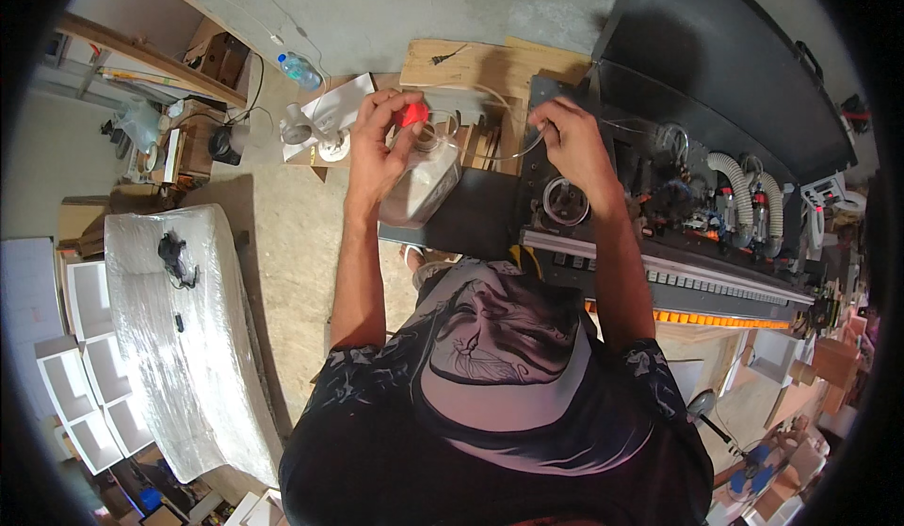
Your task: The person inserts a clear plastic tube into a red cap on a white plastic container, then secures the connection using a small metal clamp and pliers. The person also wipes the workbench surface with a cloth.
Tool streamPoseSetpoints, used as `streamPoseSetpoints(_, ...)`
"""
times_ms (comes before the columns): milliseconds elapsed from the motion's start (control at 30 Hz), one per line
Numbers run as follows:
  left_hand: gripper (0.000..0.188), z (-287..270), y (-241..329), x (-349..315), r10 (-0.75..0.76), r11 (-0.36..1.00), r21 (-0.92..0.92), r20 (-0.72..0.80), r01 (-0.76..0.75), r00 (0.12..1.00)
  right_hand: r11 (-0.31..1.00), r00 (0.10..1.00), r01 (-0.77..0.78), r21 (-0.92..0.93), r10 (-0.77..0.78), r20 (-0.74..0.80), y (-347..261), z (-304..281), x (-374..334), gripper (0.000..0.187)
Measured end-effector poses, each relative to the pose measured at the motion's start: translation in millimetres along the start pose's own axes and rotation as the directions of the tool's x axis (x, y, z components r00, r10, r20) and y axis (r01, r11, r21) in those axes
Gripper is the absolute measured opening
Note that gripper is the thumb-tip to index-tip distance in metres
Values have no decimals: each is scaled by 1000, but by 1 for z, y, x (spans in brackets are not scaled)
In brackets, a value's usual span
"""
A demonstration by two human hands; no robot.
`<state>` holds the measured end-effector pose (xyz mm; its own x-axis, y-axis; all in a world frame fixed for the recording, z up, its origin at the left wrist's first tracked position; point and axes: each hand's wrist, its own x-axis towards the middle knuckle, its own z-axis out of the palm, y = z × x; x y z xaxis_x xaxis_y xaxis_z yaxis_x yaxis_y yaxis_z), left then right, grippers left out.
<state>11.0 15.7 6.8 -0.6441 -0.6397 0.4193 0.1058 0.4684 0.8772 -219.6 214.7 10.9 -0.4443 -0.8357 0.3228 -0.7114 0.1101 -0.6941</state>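
My left hand pinches a red cap just above the neck of a whitish translucent jug. The jug stands upright on a dark surface in front of me. A thin clear tube loops from near the jug's mouth toward the right. My right hand has its fingers closed on that tube, over the near left corner of a dark machine. Below the right hand sits a round white-rimmed container. Whether the tube passes through the cap, I cannot tell.
The machine's large dark cover stands raised behind it, with ribbed hoses inside. Wooden boards lie by the wall. A plastic bottle stands at the back left. Left of me is a long plastic-wrapped piece.
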Motion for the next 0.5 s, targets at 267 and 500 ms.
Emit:
streamPoseSetpoints(267, 42, -22, 4, 22, -133, 770, -637, -127, 22, 983, 996, 989, 16, 89, -29, 142, 9, 8, -5, 15)
streamPoseSetpoints(500, 45, -20, -4, 40, -138, 832, -553, -120, 49, 983, 1000, 940, 9, 27, -17, 341, 9, 44, 1, 21)
